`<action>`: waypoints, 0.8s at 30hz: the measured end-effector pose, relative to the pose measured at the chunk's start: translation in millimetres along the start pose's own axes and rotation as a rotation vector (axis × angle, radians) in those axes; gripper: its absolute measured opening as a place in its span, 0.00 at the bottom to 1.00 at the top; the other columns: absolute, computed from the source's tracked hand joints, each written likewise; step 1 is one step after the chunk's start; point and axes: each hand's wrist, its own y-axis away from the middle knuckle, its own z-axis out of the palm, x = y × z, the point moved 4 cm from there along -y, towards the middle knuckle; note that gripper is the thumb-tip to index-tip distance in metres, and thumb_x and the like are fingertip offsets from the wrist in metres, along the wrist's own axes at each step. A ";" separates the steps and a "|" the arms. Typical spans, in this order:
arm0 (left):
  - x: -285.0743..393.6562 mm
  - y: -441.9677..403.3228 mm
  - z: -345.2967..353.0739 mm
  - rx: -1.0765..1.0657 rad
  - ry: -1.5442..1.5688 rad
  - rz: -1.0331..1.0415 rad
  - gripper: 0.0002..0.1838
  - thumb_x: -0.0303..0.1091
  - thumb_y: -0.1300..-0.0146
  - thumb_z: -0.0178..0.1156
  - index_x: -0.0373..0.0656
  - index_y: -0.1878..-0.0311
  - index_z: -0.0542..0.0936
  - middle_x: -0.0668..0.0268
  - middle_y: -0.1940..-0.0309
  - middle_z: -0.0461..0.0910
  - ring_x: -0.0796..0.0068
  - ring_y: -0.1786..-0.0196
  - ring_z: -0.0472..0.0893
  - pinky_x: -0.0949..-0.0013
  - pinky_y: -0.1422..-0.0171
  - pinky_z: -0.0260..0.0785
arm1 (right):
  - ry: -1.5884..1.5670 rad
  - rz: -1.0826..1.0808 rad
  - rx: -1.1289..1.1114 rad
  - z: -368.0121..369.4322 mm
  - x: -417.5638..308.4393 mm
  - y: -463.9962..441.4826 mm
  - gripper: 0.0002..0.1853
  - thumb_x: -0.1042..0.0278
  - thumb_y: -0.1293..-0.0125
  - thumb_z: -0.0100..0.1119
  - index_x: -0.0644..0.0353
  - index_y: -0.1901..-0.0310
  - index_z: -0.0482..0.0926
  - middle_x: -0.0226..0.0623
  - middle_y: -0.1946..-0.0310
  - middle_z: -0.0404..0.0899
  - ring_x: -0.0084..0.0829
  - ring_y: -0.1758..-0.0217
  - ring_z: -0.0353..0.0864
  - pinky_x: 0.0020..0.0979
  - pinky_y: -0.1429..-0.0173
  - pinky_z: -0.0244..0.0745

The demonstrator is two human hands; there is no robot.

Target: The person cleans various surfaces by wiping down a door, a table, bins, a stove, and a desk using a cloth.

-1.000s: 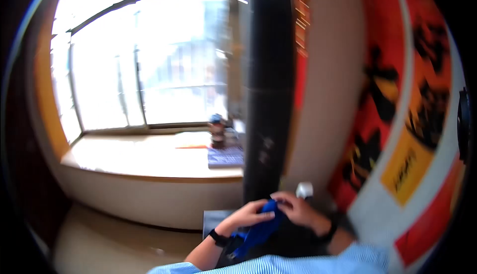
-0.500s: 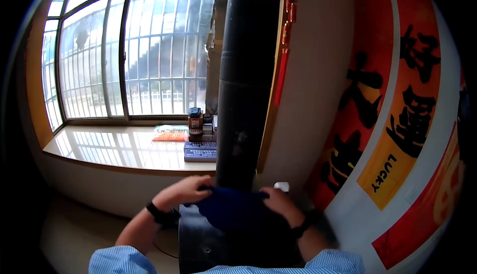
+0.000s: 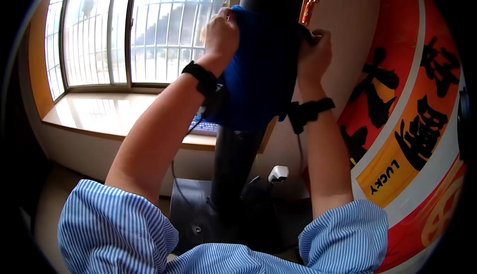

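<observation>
A blue cloth hangs spread in front of a thick black upright pipe, high in the head view. Its upper left corner is pinched by my left hand, with the fingers closed. On the other side my right hand grips the dark upper right edge of the cloth. Whether the cloth touches the pipe, I cannot tell. Both wrists wear black bands with cables hanging from them. Below, the pipe meets a dark flat-topped base.
A barred window with a glossy sill is on the left, and a keyboard lies on that sill. A white device stands right of the pipe. Red and orange banners cover the right wall. Red firecracker decorations hang beside the pipe.
Both hands have risen from low on the pipe to high up, carrying the blue cloth, which now hangs longer. The view has shifted and shows more of the base and the white device.
</observation>
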 end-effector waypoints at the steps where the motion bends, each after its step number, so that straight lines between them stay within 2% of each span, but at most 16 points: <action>1: -2.2 11.0 7.2 -0.052 0.129 -0.096 0.18 0.40 0.26 0.45 0.36 0.48 0.77 0.42 0.50 0.78 0.43 0.44 0.75 0.50 0.39 0.65 | -0.033 -0.050 0.025 10.4 0.8 10.2 0.22 0.62 0.34 0.60 0.66 0.43 0.73 0.50 0.51 0.78 0.50 0.47 0.78 0.43 0.41 0.71; 2: -13.5 24.3 21.3 -0.064 0.248 -0.075 0.24 0.42 0.25 0.40 0.36 0.35 0.69 0.42 0.39 0.71 0.43 0.34 0.68 0.52 0.30 0.58 | -0.069 -0.099 0.054 24.8 5.8 23.4 0.23 0.62 0.32 0.55 0.67 0.40 0.70 0.53 0.46 0.75 0.52 0.42 0.75 0.43 0.36 0.67; 4: -33.9 58.1 36.8 -0.065 0.340 -0.165 0.28 0.44 0.24 0.38 0.37 0.27 0.59 0.43 0.31 0.64 0.45 0.28 0.62 0.56 0.24 0.52 | -0.164 -0.164 0.058 43.1 6.9 49.4 0.26 0.62 0.28 0.46 0.70 0.34 0.64 0.58 0.37 0.68 0.54 0.33 0.67 0.44 0.28 0.59; 5: -34.1 73.8 29.5 -0.131 0.307 -0.128 0.30 0.45 0.23 0.36 0.37 0.25 0.54 0.44 0.27 0.57 0.47 0.25 0.58 0.57 0.22 0.49 | -0.219 -0.178 0.033 42.9 5.5 69.5 0.28 0.61 0.27 0.42 0.71 0.32 0.60 0.60 0.34 0.63 0.55 0.29 0.62 0.45 0.25 0.53; 6: -37.6 90.7 21.6 -0.129 0.253 -0.025 0.30 0.44 0.22 0.36 0.36 0.25 0.54 0.44 0.27 0.57 0.47 0.25 0.58 0.58 0.22 0.49 | -0.274 -0.189 0.008 40.5 7.0 89.3 0.30 0.61 0.27 0.38 0.71 0.29 0.57 0.61 0.30 0.59 0.56 0.26 0.57 0.46 0.22 0.48; 8: -54.5 133.2 13.3 -0.137 0.141 0.180 0.30 0.44 0.22 0.35 0.34 0.26 0.55 0.45 0.27 0.57 0.48 0.25 0.58 0.59 0.22 0.49 | -0.181 -0.231 -0.041 37.8 19.4 127.5 0.32 0.56 0.26 0.38 0.71 0.28 0.53 0.61 0.29 0.56 0.56 0.24 0.53 0.48 0.21 0.44; 9: -65.5 155.7 9.1 -0.163 0.184 0.101 0.29 0.43 0.22 0.35 0.32 0.26 0.54 0.45 0.27 0.57 0.49 0.25 0.58 0.60 0.22 0.49 | -0.135 -0.247 -0.065 37.7 28.0 147.1 0.34 0.54 0.25 0.38 0.71 0.27 0.51 0.61 0.28 0.54 0.57 0.24 0.52 0.50 0.21 0.41; 12: -92.3 235.3 -7.9 -0.209 0.250 -0.129 0.28 0.40 0.22 0.36 0.31 0.26 0.55 0.45 0.27 0.58 0.50 0.25 0.58 0.60 0.22 0.48 | -0.283 -0.098 -0.102 41.1 67.6 206.9 0.35 0.49 0.24 0.35 0.70 0.27 0.51 0.59 0.27 0.54 0.56 0.22 0.49 0.51 0.21 0.38; 15: -120.9 325.5 -24.9 -0.259 0.229 -0.321 0.28 0.38 0.23 0.37 0.32 0.26 0.55 0.45 0.28 0.58 0.50 0.25 0.57 0.59 0.22 0.47 | -0.338 0.034 -0.200 37.7 97.0 271.5 0.36 0.45 0.24 0.33 0.70 0.27 0.52 0.57 0.27 0.53 0.56 0.22 0.48 0.50 0.21 0.38; 18: -146.6 394.3 -41.5 -0.361 0.134 -0.410 0.29 0.39 0.24 0.39 0.33 0.26 0.53 0.46 0.27 0.56 0.50 0.24 0.55 0.58 0.21 0.45 | -0.190 0.062 -0.245 29.1 124.8 340.8 0.36 0.45 0.22 0.28 0.69 0.27 0.52 0.55 0.28 0.56 0.52 0.24 0.55 0.47 0.23 0.46; 20: -147.4 418.7 -52.4 -0.419 0.130 -0.445 0.30 0.39 0.24 0.40 0.33 0.25 0.52 0.46 0.27 0.56 0.49 0.23 0.55 0.58 0.20 0.44 | 0.030 0.035 -0.274 13.7 132.7 370.1 0.32 0.48 0.22 0.30 0.70 0.32 0.59 0.57 0.34 0.64 0.54 0.30 0.63 0.47 0.28 0.55; 21: -150.8 423.5 -54.3 -0.421 0.160 -0.392 0.30 0.38 0.25 0.41 0.33 0.25 0.52 0.47 0.26 0.55 0.50 0.23 0.54 0.58 0.20 0.44 | 0.143 0.026 -0.298 5.0 136.0 384.7 0.30 0.50 0.21 0.30 0.71 0.34 0.63 0.58 0.38 0.68 0.55 0.34 0.67 0.47 0.31 0.59; 22: -143.9 412.3 -57.4 -0.441 0.194 -0.385 0.31 0.39 0.26 0.42 0.32 0.25 0.52 0.47 0.25 0.54 0.50 0.23 0.53 0.59 0.20 0.43 | 0.115 0.162 -0.323 0.6 143.1 398.2 0.27 0.53 0.21 0.32 0.71 0.39 0.66 0.58 0.43 0.70 0.56 0.38 0.69 0.47 0.35 0.62; 24: -123.7 373.1 -52.1 -0.442 0.159 -0.202 0.35 0.35 0.31 0.43 0.32 0.24 0.49 0.43 0.24 0.49 0.47 0.22 0.49 0.57 0.19 0.41 | 0.039 0.377 -0.368 8.5 158.8 402.9 0.21 0.59 0.22 0.34 0.72 0.46 0.69 0.59 0.52 0.72 0.59 0.47 0.72 0.47 0.43 0.66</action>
